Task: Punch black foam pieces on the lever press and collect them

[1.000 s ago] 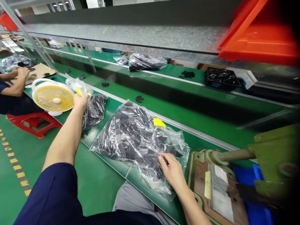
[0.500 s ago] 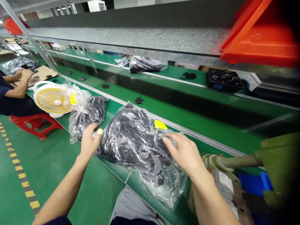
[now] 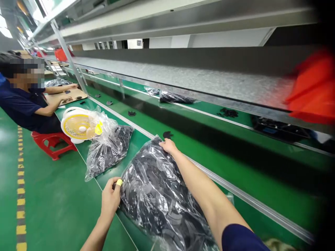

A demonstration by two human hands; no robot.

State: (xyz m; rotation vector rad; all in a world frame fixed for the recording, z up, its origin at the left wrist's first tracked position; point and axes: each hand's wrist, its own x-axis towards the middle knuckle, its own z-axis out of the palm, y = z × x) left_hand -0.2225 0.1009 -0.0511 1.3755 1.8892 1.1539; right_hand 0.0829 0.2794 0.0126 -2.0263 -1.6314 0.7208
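A large clear plastic bag full of black parts (image 3: pixel 159 198) lies on the green bench in front of me. My left hand (image 3: pixel 111 198), with a yellow wrap on the thumb, is closed on the bag's near left edge. My right hand (image 3: pixel 169 145) reaches across and grips the bag's far top edge. A smaller bag of black parts (image 3: pixel 108 150) lies just to the left, untouched.
A white and yellow desk fan (image 3: pixel 75 124) stands beyond the small bag. A seated co-worker's hands (image 3: pixel 68 93) work on a cardboard sheet at far left, above a red stool (image 3: pixel 51 142). Loose black parts (image 3: pixel 167 134) ride the belt; another bag (image 3: pixel 175 97) lies farther back.
My view swung up and left. My right hand moved from the bag's right side to its far top edge. My left hand stayed on the bag's left edge.
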